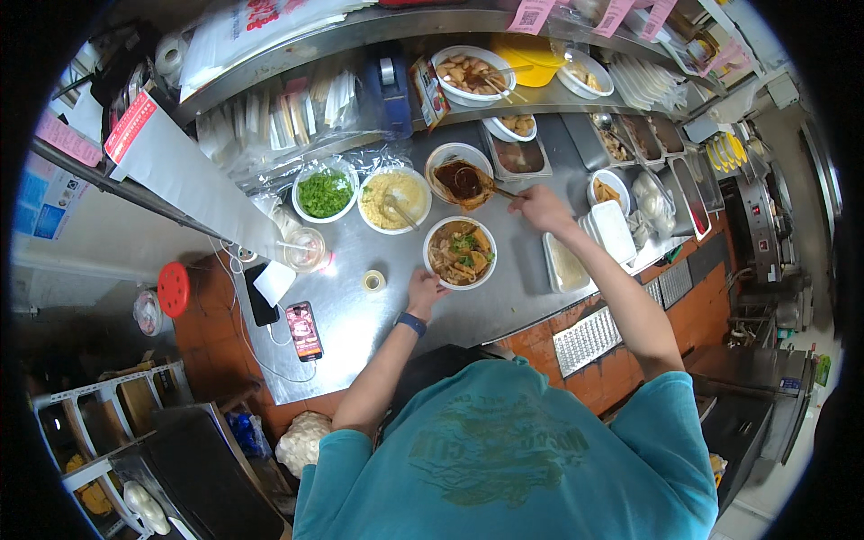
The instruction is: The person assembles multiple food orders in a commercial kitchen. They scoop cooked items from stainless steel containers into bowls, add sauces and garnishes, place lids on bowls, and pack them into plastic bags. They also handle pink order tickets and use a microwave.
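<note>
My left hand point(423, 293) rests against the lower left side of a white bowl point(461, 254), its fingers at the rim. Brown broth, meat pieces and chopped greens fill that bowl. My right hand point(544, 211) is closed around the handle of a ladle point(477, 191), whose head lies over a white tub of dark red-brown sauce point(458, 170) just behind the bowl. The sauce coats the ladle's head and hides its exact shape. To the left stand a bowl of minced yellowish garlic point(394, 199) with a spoon in it and a bowl of chopped green onion point(325, 193).
A tape roll point(373, 281), a lit phone point(304, 330) with a cable and a plastic cup point(304, 248) occupy the table's left side. Rectangular white containers point(565, 263) stand right of my right forearm. Metal food pans point(519, 155) line the back, below a shelf point(468, 112) holding more bowls.
</note>
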`<state>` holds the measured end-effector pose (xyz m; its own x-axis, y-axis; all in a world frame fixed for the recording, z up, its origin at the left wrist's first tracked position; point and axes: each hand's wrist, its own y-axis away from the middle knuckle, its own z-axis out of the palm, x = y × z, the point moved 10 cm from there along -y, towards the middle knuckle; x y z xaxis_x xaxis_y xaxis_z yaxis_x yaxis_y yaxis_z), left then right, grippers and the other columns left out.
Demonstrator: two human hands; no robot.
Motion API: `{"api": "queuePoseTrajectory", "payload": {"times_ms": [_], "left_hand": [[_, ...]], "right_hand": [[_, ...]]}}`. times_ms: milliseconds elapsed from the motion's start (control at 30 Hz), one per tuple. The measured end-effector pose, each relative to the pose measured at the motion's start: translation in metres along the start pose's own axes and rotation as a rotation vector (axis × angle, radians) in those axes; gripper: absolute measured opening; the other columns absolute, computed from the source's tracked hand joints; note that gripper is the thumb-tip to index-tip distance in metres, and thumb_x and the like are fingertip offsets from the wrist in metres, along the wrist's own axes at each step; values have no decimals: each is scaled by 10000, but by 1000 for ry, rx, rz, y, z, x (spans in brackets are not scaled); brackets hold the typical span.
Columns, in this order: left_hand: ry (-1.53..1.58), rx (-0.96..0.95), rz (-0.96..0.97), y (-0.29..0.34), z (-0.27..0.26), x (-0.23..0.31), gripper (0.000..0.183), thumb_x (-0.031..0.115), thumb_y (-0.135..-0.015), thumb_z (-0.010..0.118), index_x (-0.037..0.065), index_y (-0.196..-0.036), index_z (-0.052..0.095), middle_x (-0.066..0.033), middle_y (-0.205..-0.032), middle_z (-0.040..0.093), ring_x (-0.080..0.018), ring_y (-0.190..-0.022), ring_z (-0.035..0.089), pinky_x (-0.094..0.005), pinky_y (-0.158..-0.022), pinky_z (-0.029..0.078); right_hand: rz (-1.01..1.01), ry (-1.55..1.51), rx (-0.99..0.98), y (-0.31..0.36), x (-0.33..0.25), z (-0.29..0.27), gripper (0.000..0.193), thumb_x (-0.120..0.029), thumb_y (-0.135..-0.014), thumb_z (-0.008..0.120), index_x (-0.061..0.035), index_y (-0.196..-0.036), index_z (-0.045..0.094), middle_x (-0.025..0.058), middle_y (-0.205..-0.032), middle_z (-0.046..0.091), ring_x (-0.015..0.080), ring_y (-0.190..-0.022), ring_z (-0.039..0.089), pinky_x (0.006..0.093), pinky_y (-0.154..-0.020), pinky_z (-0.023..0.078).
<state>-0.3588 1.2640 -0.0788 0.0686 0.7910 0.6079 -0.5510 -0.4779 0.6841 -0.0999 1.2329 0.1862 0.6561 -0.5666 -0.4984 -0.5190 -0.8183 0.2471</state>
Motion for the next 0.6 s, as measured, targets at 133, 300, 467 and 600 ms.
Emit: {"api": "queuePoseTrajectory", "payload": {"times_ms": [133, 300, 467, 600], "left_hand": [[-26, 6, 5, 5, 2, 1, 175, 41, -966, 518, 23, -1125, 447, -154, -1065, 605, -281, -939, 665, -429, -830, 605], [-4, 5, 14, 5, 3, 0, 170, 36, -966, 522, 13, -1116, 446, -162, -1060, 605, -284, -932, 669, -434, -818, 612], [5, 34, 25, -2, -2, -4, 167, 21, -968, 516, -9, -1116, 445, -167, -1055, 593, -287, -911, 675, -424, -789, 625], [-4, 44, 15, -5, -3, -6, 173, 18, -963, 521, 11, -1116, 438, -172, -1065, 599, -312, -932, 673, -458, -819, 621]], "right_hand": [[-180, 820, -58, -1, -32, 58, 168, -99, -864, 582, -52, -882, 742, 121, -861, 728, 267, -874, 716, 374, -722, 565], [-330, 994, -314, 9, -33, 110, 174, -135, -855, 602, -86, -874, 769, 134, -897, 741, 334, -893, 716, 428, -783, 574], [-40, 397, -165, -31, -12, 43, 235, -190, -865, 580, -11, -889, 731, 204, -895, 719, 369, -872, 708, 457, -760, 568], [-9, 421, -13, -41, -9, 27, 274, -172, -848, 571, 70, -872, 697, 275, -860, 696, 430, -870, 692, 462, -765, 568]]}}
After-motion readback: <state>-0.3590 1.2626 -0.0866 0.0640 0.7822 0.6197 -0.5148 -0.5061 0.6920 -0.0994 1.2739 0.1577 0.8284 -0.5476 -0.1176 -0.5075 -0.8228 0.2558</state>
